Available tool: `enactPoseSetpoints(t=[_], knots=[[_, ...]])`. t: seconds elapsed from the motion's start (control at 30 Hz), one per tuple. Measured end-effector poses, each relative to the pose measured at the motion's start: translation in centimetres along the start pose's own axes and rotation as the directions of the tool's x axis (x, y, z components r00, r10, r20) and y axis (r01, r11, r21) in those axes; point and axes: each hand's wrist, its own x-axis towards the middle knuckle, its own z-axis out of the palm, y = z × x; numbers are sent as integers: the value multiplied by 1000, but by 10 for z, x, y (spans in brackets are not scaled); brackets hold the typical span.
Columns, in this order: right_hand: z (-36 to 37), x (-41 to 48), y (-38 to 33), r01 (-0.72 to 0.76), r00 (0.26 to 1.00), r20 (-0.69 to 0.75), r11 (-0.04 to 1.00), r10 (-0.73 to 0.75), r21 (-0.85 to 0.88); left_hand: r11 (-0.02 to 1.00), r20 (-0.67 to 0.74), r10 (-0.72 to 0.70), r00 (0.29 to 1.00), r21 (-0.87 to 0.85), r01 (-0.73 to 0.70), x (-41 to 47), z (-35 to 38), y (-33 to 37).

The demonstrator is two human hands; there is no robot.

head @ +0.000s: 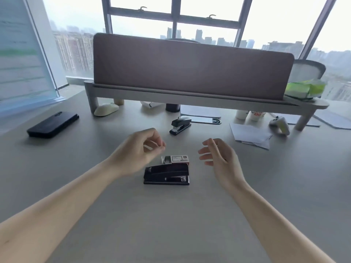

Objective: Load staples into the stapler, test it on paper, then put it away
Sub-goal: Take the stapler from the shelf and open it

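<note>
A black stapler (166, 174) lies flat on the grey desk in front of me. A small staple box (177, 159) with a white and red label sits just behind it, touching or nearly touching it. My left hand (141, 149) hovers above and left of the box, fingers loosely curled, holding nothing I can see. My right hand (218, 154) hovers to the right of the box, fingers relaxed and apart, empty. A second black stapler (180, 125) stands farther back. White sheets of paper (250, 134) lie at the right.
A raised shelf with a brown screen (191, 69) crosses the back of the desk. A black phone (54, 124) lies at the left, a white mouse (106, 109) under the shelf, a game controller (280, 123) and a green pack (303, 90) at the right.
</note>
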Motion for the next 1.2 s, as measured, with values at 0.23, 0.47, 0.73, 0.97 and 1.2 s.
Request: enactPoseSetpoints(t=[0.23, 0.47, 0.73, 0.97, 1.2], knots=[[5, -3, 36, -30, 999, -11, 1000, 30, 6, 982, 199, 40, 979, 173, -76, -20, 12, -10], [6, 1, 32, -73, 997, -21, 995, 75, 74, 957, 220, 71, 973, 260, -129, -13, 14, -7], [13, 19, 25, -83, 996, -9, 987, 85, 139, 998, 56, 59, 997, 4, -60, 7, -12, -4], [33, 43, 20, -92, 996, 1, 980, 93, 178, 1000, -83, -27, 996, -9, 26, 57, -26, -25], [43, 53, 36, -88, 995, -28, 980, 95, 179, 978, -274, -100, 956, 150, 146, 116, -20, -39]])
